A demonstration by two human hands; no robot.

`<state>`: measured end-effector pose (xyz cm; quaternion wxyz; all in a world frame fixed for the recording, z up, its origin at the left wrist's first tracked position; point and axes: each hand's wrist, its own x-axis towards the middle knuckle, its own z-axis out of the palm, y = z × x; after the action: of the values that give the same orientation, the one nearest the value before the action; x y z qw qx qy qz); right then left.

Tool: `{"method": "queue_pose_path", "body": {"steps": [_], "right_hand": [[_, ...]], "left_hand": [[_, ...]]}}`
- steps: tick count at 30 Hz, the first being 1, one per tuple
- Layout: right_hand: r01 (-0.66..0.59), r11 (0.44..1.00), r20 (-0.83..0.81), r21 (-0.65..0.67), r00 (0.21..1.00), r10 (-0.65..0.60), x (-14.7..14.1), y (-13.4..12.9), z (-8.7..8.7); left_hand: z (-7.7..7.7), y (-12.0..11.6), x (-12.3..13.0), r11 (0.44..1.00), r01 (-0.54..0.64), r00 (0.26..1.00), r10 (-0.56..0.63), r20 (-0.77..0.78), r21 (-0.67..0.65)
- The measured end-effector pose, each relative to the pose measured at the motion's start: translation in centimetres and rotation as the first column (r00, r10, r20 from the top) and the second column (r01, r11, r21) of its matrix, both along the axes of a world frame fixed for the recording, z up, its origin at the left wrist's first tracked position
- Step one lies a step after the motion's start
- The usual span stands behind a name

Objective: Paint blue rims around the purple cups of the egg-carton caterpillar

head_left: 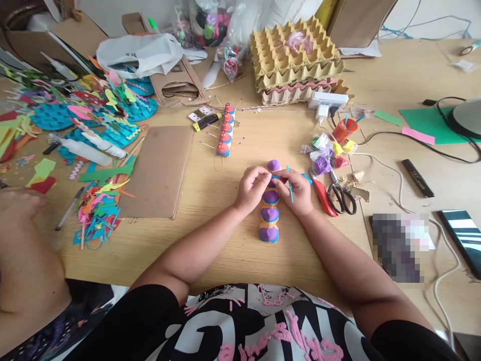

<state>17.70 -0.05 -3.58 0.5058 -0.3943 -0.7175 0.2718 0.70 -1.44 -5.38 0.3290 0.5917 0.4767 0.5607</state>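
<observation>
On the table before me stands an egg-carton strip [269,214] whose bumps carry purple domes edged in blue. Over its far half my two hands meet. My left hand [252,188] is closed in a pinch, and whatever sits at its fingertips is too small to make out. My right hand [296,193] grips a thin light-blue modelling tool [289,184], its thumb and forefinger close to the left fingertips. A blue piece [307,178] shows just beyond the right hand. Farther back is another carton strip [224,131] with red-orange domes and pins sticking out sideways.
Scissors [341,195], a red-handled tool [323,198] and bagged clay [323,159] lie to the right. Cardboard [160,170] and paper scraps [99,210] are left, near another person's arm [28,250]. Egg trays [296,57] are stacked behind; a white cable [402,185] crosses the right side.
</observation>
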Motion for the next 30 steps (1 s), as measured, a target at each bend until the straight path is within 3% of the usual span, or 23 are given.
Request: {"method": "queue_pose_path", "body": {"steps": [9,17,23,30], "right_hand": [[0.053,0.997,-0.047,-0.052,0.997,-0.055,0.0,0.1,-0.1],[0.03,0.999,-0.037,-0.02,0.999,-0.031,0.3,0.3,-0.2],[-0.076,0.997,0.0,-0.031,0.997,0.076,0.1,0.2,0.1],[-0.032,0.999,-0.016,-0.044,0.999,0.031,-0.1,0.0,0.3]], "left_hand": [[0.1,-0.1,0.3,0.999,0.011,1.0,-0.011,0.001,-0.035],[1.1,-0.2,0.2,0.996,0.054,0.992,-0.046,-0.119,0.069],[1.0,0.0,0.0,1.0,0.018,0.998,-0.017,-0.058,0.024],[0.6,0.1,0.2,1.0,0.029,1.0,-0.029,-0.008,0.006]]}}
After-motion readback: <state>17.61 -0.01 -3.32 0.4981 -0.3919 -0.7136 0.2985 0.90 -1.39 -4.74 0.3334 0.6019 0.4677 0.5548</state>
